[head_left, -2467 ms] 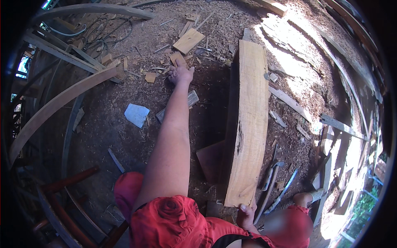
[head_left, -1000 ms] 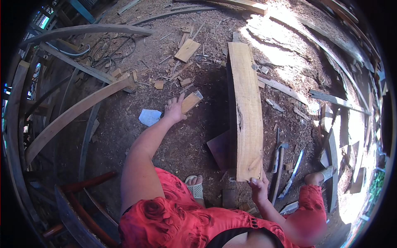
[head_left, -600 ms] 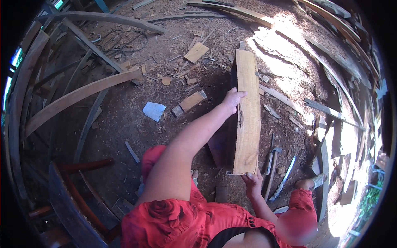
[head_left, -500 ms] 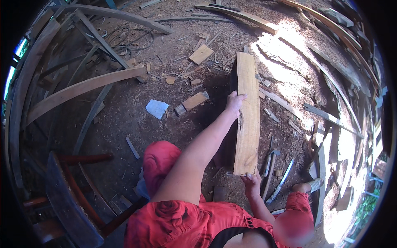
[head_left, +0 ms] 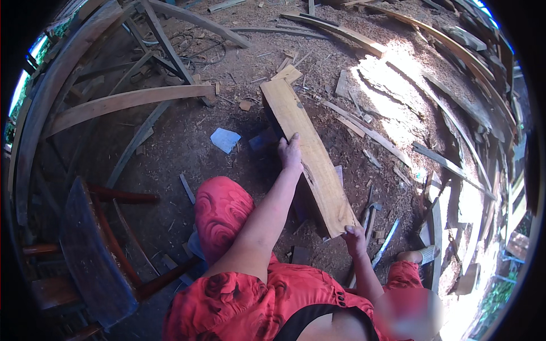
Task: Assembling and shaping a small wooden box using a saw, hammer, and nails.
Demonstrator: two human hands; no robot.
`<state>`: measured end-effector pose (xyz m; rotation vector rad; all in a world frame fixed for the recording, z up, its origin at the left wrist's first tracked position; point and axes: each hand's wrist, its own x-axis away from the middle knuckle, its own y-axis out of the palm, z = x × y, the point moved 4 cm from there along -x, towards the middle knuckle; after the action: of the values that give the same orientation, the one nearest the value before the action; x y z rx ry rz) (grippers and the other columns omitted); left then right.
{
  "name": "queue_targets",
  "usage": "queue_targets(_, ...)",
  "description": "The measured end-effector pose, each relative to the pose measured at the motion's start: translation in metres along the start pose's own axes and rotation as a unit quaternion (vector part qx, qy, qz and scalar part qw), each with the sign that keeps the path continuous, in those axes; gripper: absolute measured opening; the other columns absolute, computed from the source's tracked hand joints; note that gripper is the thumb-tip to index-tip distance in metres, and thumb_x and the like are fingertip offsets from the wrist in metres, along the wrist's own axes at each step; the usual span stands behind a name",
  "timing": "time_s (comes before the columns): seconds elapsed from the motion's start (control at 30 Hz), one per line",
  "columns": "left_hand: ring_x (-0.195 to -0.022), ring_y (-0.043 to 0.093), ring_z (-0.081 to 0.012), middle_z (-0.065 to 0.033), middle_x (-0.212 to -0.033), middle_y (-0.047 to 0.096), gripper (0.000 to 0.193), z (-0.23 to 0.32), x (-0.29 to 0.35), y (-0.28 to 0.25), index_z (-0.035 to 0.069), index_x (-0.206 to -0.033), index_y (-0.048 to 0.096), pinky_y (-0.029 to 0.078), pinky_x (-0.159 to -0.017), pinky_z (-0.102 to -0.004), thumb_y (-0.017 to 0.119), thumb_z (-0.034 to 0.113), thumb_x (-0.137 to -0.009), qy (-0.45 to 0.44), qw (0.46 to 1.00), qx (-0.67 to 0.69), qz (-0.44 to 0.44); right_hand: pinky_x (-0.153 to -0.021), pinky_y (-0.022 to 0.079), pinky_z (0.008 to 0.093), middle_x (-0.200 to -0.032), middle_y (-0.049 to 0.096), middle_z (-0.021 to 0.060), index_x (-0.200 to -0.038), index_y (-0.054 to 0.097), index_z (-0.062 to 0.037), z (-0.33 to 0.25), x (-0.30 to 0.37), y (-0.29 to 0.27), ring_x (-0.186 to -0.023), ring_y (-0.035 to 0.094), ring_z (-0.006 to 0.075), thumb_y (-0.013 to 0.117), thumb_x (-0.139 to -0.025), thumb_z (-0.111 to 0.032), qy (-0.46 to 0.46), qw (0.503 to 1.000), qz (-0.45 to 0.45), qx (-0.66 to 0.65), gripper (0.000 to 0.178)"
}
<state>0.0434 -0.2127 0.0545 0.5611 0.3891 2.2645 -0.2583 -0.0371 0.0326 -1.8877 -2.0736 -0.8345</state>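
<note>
A long wooden box-like piece [head_left: 313, 149] with a pale, flat top face slants in front of me, its far end tipped to the left. My left hand [head_left: 290, 153] grips its left edge near the middle, thumb over the top face. At the near end, my right hand [head_left: 355, 239] clasps the corner, with the thumb on top and the other fingers hidden beneath. The dark left side of the piece lies in shadow, so I cannot tell whether it is hollow.
A hammer [head_left: 373, 209] and a long thin blade [head_left: 387, 241] lie right of my right hand. A pale flat scrap [head_left: 225, 140] rests on the dirt floor. An overturned wooden chair [head_left: 96, 256] stands at left; a curved plank [head_left: 131, 107] juts in beyond it. Timber lines the right side.
The wooden piece has swung from nearly straight ahead to a slant, its far end moving left. Both hands have kept their hold and moved with it.
</note>
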Motion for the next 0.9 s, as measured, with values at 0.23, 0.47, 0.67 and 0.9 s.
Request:
queue_targets(0.23, -0.095, 0.059, -0.024, -0.0165, -0.107, 0.06, 0.032, -0.009, -0.017, -0.01, -0.006, -0.11, 0.051, 0.05, -0.082, -0.0368, 0.062, 0.014, -0.088, -0.037, 0.999, 0.04, 0.01, -0.088, 0.047, 0.0372, -0.11, 0.063, 0.0076, -0.119, 0.056, -0.0007, -0.015, -0.002, 0.018, -0.101, 0.06, 0.0204, 0.063, -0.074, -0.028, 0.004, 1.0, 0.02, 0.009, 0.053)
queue_targets(0.47, -0.11, 0.051, -0.0309, -0.0203, -0.115, 0.052, 0.062, 0.049, 0.005, 0.005, 0.002, -0.131, 0.034, 0.039, -0.097, -0.0431, 0.067, 0.018, -0.082, 0.148, 0.785, -0.575, 0.176, -0.088, 0.046, 0.0352, -0.109, 0.061, 0.0082, -0.126, 0.053, -0.0044, -0.024, -0.01, 0.019, -0.099, 0.06, 0.0187, 0.065, -0.077, -0.027, 0.014, 0.999, 0.038, 0.02, 0.055)
queue_targets(0.67, -0.113, 0.047, -0.0371, -0.015, -0.107, 0.056, 0.029, 0.039, 0.121, 0.065, 0.006, -0.105, 0.057, 0.035, -0.101, -0.0457, 0.064, 0.012, -0.077, 0.431, 0.71, -0.447, -0.333, -0.075, 0.048, 0.0276, -0.103, 0.063, 0.0063, -0.125, 0.053, -0.0045, -0.033, 0.004, 0.011, -0.091, 0.062, 0.0153, 0.075, -0.073, -0.033, -0.02, 0.997, 0.064, 0.039, 0.063)
queue_targets(0.9, -0.099, 0.057, -0.0338, -0.0138, -0.094, 0.058, 0.019, 0.013, 0.186, 0.028, 0.004, -0.09, 0.055, 0.045, -0.088, -0.0431, 0.054, -0.001, -0.071, 0.26, 0.711, -0.414, -0.506, -0.07, 0.049, 0.0285, -0.102, 0.063, 0.0104, -0.124, 0.054, 0.0009, -0.026, 0.012, 0.001, -0.077, 0.057, 0.0137, 0.065, -0.083, -0.049, -0.04, 0.994, 0.049, 0.088, 0.066)
